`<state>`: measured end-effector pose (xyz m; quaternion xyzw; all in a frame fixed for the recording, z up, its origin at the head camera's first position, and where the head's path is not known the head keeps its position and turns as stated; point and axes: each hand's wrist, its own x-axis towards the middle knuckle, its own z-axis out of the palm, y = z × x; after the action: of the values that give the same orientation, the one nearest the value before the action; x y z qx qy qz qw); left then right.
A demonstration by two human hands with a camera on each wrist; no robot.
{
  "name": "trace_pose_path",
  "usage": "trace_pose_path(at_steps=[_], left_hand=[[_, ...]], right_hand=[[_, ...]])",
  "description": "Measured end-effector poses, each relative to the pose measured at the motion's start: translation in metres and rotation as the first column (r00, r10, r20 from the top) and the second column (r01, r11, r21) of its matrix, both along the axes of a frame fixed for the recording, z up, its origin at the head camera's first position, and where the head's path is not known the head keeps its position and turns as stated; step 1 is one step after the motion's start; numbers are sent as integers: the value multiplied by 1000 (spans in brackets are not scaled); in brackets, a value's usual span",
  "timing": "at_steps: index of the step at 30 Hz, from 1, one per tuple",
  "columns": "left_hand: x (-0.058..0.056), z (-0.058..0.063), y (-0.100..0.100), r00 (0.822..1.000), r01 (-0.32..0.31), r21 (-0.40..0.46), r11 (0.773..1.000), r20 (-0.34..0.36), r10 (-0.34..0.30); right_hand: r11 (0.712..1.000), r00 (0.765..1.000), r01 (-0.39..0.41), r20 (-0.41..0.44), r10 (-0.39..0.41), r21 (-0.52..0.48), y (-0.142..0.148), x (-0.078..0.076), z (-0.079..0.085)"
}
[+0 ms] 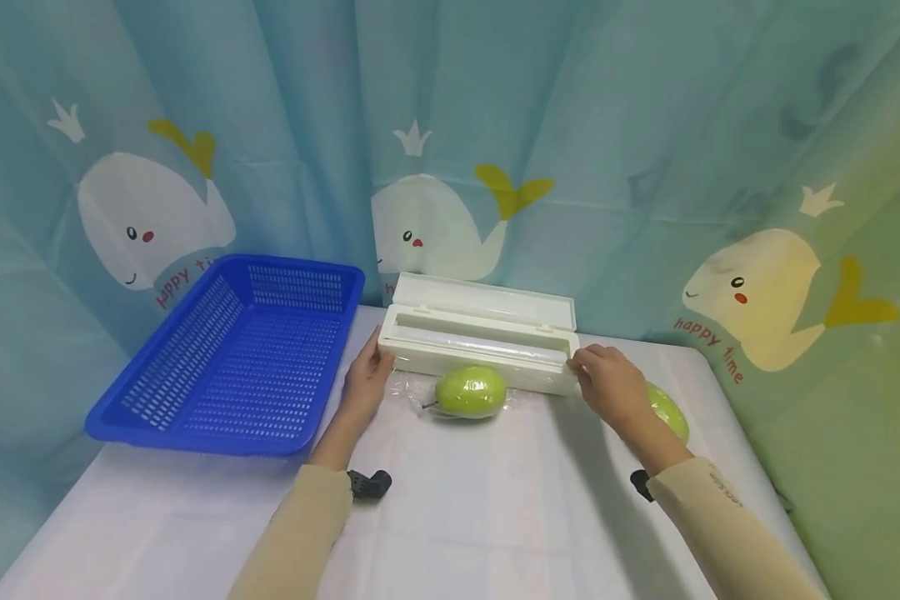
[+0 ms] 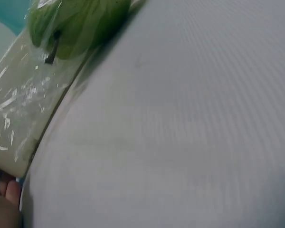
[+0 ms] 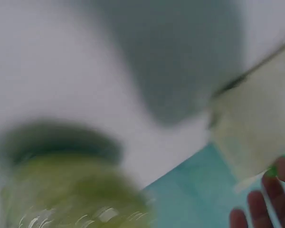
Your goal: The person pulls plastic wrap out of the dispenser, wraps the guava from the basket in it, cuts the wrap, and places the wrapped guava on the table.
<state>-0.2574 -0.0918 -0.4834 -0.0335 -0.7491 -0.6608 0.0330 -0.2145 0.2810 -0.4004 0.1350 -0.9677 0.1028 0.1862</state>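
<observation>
A white cling film dispenser (image 1: 487,372) stands at the back of the table, its lid (image 1: 487,300) raised and a roll of film (image 1: 487,343) lying inside. My left hand (image 1: 365,379) grips the left end of the dispenser. At the right front corner my right hand (image 1: 611,383) pinches a small green piece (image 3: 272,171) between thumb and finger; the other fingers are spread apart. Against the dispenser's front lies a green, stemmed fruit (image 1: 471,392) in clear film, loose film spreading around it. A second wrapped green fruit (image 1: 667,412) is partly hidden behind the right forearm.
A blue perforated basket (image 1: 337,350) stands at the left of the white-covered table (image 1: 495,517). Behind the table hangs a blue curtain (image 1: 607,100) printed with whales, close behind the raised lid.
</observation>
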Motion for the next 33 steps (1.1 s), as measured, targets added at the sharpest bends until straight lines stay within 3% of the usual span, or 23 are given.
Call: trace_pose_path(at_steps=[4, 8, 11, 13, 15, 16, 18, 21, 23, 24, 26, 28, 30, 33], left_hand=[[6, 3, -3, 996, 80, 120, 990, 36, -85], [25, 9, -1, 995, 103, 103, 989, 5, -104], [41, 15, 8, 995, 3, -30, 1000, -101, -6], [49, 21, 17, 972, -117, -146, 982, -221, 83], [53, 29, 27, 932, -209, -254, 944, -345, 114], [54, 35, 32, 913, -228, -311, 923, -396, 92], [52, 45, 40, 896, -210, -455, 865, -444, -16], [49, 57, 46, 910, -141, -670, 729, -378, -172], [46, 60, 47, 928, -116, -761, 638, -312, -204], [45, 61, 47, 936, -116, -783, 611, -293, -197], [43, 60, 45, 942, -139, -802, 581, -289, -173], [41, 59, 43, 930, -177, -797, 578, -328, -166], [39, 58, 44, 907, -207, -805, 556, -370, -199], [34, 61, 49, 852, -212, -841, 498, -409, -328]], right_hand=[[998, 997, -55, -54, 53, -30, -16, 3, -2], [988, 982, -152, -112, 154, 28, -33, 1, -10], [980, 961, -185, -197, 196, 72, -42, -3, -17], [975, 938, -208, -269, 220, 73, -46, -5, -21], [973, 918, -223, -323, 231, 61, -48, -7, -24], [971, 911, -234, -338, 238, 51, -49, -7, -25], [970, 910, -240, -341, 237, 34, -51, -6, -27], [975, 931, -223, -295, 215, 9, -54, -3, -27], [980, 951, -201, -240, 193, -7, -57, -1, -27], [981, 960, -192, -210, 184, -17, -58, 0, -27], [986, 978, -161, -143, 154, -39, -60, 1, -26], [990, 989, -126, -82, 120, -70, -62, 2, -25], [990, 995, -90, -46, 85, -110, -62, 4, -24], [981, 997, -74, -26, 71, -179, -63, 7, -20]])
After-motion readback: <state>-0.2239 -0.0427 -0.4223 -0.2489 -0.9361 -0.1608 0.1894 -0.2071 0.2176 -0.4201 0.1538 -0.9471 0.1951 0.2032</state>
